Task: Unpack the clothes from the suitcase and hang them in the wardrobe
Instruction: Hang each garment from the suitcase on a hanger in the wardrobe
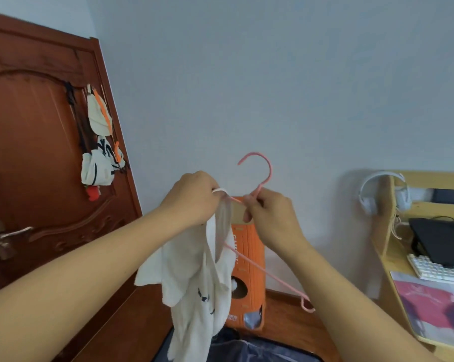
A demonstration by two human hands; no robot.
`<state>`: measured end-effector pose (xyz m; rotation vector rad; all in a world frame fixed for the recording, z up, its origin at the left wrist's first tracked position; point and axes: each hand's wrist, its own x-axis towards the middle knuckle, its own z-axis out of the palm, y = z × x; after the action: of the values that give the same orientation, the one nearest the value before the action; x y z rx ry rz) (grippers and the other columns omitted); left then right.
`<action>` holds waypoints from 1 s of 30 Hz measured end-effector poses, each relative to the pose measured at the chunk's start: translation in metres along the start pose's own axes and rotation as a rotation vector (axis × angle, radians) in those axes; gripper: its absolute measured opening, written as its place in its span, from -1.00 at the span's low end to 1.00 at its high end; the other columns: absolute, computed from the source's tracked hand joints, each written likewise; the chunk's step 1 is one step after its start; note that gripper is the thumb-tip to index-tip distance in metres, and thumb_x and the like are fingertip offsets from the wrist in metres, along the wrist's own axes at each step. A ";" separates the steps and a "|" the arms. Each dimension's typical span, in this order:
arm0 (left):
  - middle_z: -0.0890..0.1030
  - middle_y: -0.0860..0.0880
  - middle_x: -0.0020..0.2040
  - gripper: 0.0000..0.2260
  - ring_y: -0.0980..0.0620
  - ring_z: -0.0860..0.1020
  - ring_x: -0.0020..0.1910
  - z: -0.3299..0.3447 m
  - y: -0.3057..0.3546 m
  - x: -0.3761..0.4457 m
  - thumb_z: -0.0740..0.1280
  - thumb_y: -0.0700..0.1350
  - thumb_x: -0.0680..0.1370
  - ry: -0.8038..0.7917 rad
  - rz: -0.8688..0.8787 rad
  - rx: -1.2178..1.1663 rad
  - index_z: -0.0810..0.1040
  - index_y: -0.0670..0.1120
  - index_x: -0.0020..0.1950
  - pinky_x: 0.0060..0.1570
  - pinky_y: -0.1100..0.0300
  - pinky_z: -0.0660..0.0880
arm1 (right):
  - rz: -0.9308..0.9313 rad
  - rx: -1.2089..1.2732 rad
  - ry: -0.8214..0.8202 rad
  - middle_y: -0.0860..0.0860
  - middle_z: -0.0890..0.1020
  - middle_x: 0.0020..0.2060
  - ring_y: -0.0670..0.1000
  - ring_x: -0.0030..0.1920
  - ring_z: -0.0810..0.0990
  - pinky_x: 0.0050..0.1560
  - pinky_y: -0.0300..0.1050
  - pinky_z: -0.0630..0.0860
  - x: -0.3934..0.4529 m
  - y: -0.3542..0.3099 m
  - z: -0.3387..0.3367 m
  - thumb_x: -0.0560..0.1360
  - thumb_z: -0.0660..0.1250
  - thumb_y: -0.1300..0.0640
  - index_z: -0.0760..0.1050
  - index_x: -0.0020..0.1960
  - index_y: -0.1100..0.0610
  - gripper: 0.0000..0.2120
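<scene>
A: Writing first. We see black lettering on the cream garment [192,278], lower front, too crumpled to read. White vertical print on the orange suitcase [246,270] starts with what looks like "CA", the rest hidden behind cloth and hanger.

B: Agreed. The white cap [100,163] hanging on the brown door [32,142] at far left carries dark letters; we can't make them out.

A: Hands. The left hand [192,198] is closed on the garment's neckline, bunched at the hanger's left shoulder. The right hand [270,218] pinches the pink hanger [259,171] just under its hook, fingers clamped on the neck.

B: The hanger's right arm slopes down and nearer us, its end notch showing low right. The cloth drapes from the left hand (only one side looks threaded).

A: Containers. The orange suitcase stands upright against the far wall, shut. At the near bottom edge we see an open dark case [246,351] with dark blue fabric in it.

B: Right side: a wooden desk [393,257] with white headphones [377,192] hung on its frame, a white keyboard [434,270], a dark laptop [440,239].
</scene>
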<state>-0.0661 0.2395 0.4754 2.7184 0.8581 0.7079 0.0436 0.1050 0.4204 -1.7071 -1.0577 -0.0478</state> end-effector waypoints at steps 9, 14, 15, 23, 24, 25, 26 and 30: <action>0.45 0.09 0.03 -0.67 0.03 0.40 0.14 -0.028 0.016 -0.007 0.20 0.29 0.59 0.051 0.364 0.124 0.64 0.21 0.18 0.17 0.11 0.35 | -0.040 0.299 0.036 -0.04 0.67 -0.36 -0.10 -0.42 0.45 -0.27 -0.16 0.38 0.004 -0.021 -0.029 0.63 0.27 0.13 0.59 -0.25 0.14 -0.70; 0.61 0.08 0.03 -0.57 -0.05 0.59 0.05 -0.036 0.014 -0.005 -0.09 0.23 0.67 0.153 0.575 0.464 0.48 0.09 0.23 -0.07 0.01 0.48 | -0.053 0.383 0.002 0.11 0.66 -0.33 -0.05 -0.50 0.35 -0.45 -0.27 0.30 0.006 -0.024 -0.066 0.65 0.25 0.17 0.56 -0.12 0.26 -0.76; 0.61 0.06 -0.01 -0.55 -0.08 0.60 0.01 -0.037 0.016 -0.003 -0.12 0.25 0.66 0.185 0.565 0.519 0.47 0.08 0.19 -0.16 0.03 0.48 | -0.069 0.367 -0.009 0.12 0.66 -0.33 -0.05 -0.51 0.34 -0.47 -0.30 0.28 0.008 -0.024 -0.073 0.65 0.25 0.17 0.56 -0.10 0.28 -0.76; 0.29 -0.18 0.47 -0.42 -0.21 0.27 0.45 -0.015 -0.015 -0.045 0.33 0.10 0.61 0.447 0.175 0.345 0.21 0.03 0.58 0.42 -0.19 0.27 | 0.053 0.531 0.094 0.08 0.53 -0.45 -0.01 -0.45 0.29 -0.46 -0.26 0.23 0.013 0.017 -0.098 0.65 0.24 0.20 0.54 -0.18 0.21 -0.75; 0.30 -0.16 0.46 -0.46 -0.15 0.30 0.43 -0.005 -0.027 -0.056 0.31 0.07 0.64 0.429 0.065 0.163 0.20 0.04 0.57 0.38 -0.14 0.32 | 0.088 0.565 0.110 0.09 0.53 -0.45 0.00 -0.43 0.29 -0.46 -0.26 0.22 0.010 0.022 -0.097 0.65 0.24 0.20 0.54 -0.19 0.19 -0.74; 0.40 -0.12 0.38 -0.60 -0.05 0.41 0.32 0.005 -0.037 -0.060 0.26 0.02 0.67 0.411 -0.010 -0.028 0.30 0.03 0.49 0.28 -0.07 0.39 | 0.117 0.584 0.120 0.09 0.53 -0.46 0.02 -0.41 0.30 -0.46 -0.25 0.21 0.008 0.026 -0.095 0.65 0.24 0.19 0.54 -0.19 0.18 -0.74; 0.53 -0.10 0.17 -0.81 0.05 0.50 0.08 0.013 -0.045 -0.066 0.21 -0.02 0.69 0.384 -0.071 -0.202 0.44 -0.01 0.29 0.10 0.00 0.45 | 0.138 0.590 0.116 0.09 0.53 -0.46 0.02 -0.40 0.30 -0.45 -0.24 0.20 0.005 0.031 -0.090 0.65 0.24 0.19 0.55 -0.19 0.18 -0.74; 0.39 -0.07 -0.37 -0.69 0.12 0.30 -0.40 -0.007 -0.069 -0.059 0.18 -0.09 0.72 0.432 -0.017 -0.268 0.39 -0.08 -0.23 -0.35 0.22 0.23 | 0.097 0.498 0.047 0.09 0.50 -0.48 0.02 -0.44 0.31 -0.42 -0.19 0.23 0.003 0.048 -0.084 0.65 0.22 0.19 0.52 -0.22 0.19 -0.72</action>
<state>-0.1449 0.2613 0.4364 2.3531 0.7967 1.3318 0.1148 0.0396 0.4212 -1.2946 -0.8619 0.2199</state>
